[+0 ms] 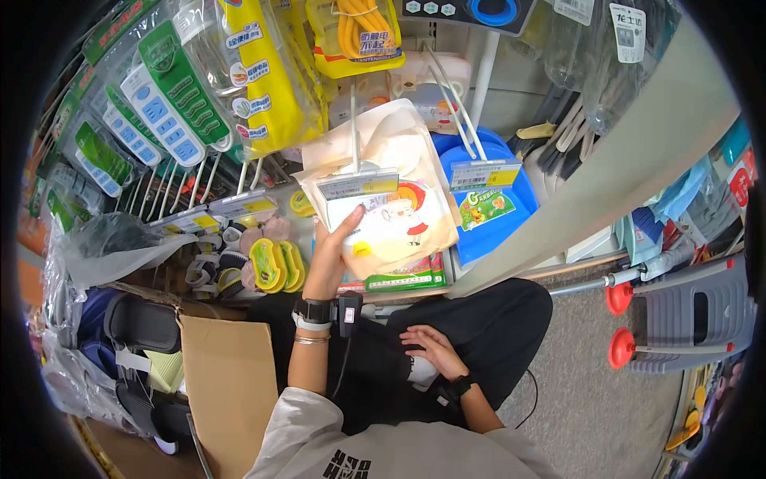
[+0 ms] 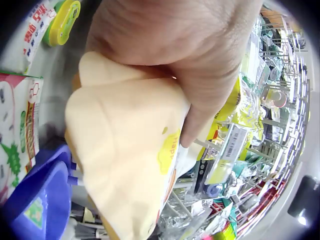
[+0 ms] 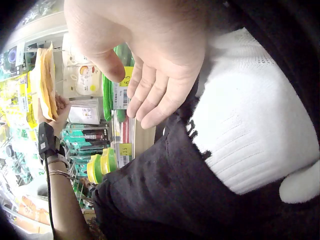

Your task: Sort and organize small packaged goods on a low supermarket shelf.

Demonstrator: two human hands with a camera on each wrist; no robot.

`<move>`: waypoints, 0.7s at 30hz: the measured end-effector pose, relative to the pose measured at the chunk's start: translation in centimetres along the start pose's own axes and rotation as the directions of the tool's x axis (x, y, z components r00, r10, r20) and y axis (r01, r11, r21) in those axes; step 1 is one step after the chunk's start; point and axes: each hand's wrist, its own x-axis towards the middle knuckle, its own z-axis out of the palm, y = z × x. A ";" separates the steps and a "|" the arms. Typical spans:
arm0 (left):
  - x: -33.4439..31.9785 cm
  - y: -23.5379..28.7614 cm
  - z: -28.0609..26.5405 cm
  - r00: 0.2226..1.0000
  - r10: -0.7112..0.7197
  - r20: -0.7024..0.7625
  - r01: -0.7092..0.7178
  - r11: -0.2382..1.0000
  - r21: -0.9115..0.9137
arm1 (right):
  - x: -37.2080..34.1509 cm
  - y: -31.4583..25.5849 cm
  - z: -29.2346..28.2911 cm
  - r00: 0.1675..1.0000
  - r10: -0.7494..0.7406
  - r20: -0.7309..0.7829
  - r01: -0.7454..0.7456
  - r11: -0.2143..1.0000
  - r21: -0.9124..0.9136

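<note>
The left hand [image 1: 345,233] grips the lower left edge of cream-coloured flat packages [image 1: 415,219] printed with a cartoon figure in a red hat, thumb on the front face. In the left wrist view the hand [image 2: 170,40] pinches the cream package [image 2: 120,125], whose fingers behind it are hidden. A metal hook with a price tag [image 1: 359,186] crosses in front of the packages. The right hand [image 1: 435,351] lies over the lap near a white sock [image 1: 423,372], fingers extended and relaxed; the right wrist view shows this hand [image 3: 155,60] holding nothing.
A blue dustpan [image 1: 499,227] hangs right of the packages. Power strips [image 1: 163,112] hang at upper left, yellow-green boxes [image 1: 271,266] sit lower down. A cardboard flap [image 1: 227,383] stands left of the person. Grey stools [image 1: 694,315] and red plungers [image 1: 621,348] are at the right.
</note>
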 end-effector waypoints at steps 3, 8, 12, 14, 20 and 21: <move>-1.0 -0.4 -0.4 1.000 -0.021 -0.023 0.020 0.999 -0.038 | 0.0 -0.1 0.1 1.000 0.007 -0.005 -0.007 1.000 -0.003; -3.2 -1.3 -1.8 0.992 -0.125 -0.001 0.124 0.991 -0.054 | 0.0 0.1 -0.1 1.000 0.003 -0.001 -0.003 1.000 0.015; -5.2 -2.3 -3.6 0.991 -0.132 -0.010 0.132 0.989 -0.066 | 0.1 0.2 -0.2 1.000 0.000 0.006 0.000 1.000 0.015; -5.7 -2.5 -4.6 0.993 -0.119 0.006 0.119 0.992 -0.053 | 0.0 0.1 -0.1 1.000 0.009 0.004 -0.009 1.000 0.010; -6.4 -4.0 -4.5 0.983 -0.186 0.008 0.185 0.982 0.038 | 0.0 0.3 -0.2 1.000 -0.004 -0.003 0.004 1.000 0.008; -6.5 -3.7 -3.7 0.982 -0.190 0.009 0.190 0.981 0.036 | 0.1 0.4 -0.2 1.000 -0.005 -0.004 0.005 1.000 0.010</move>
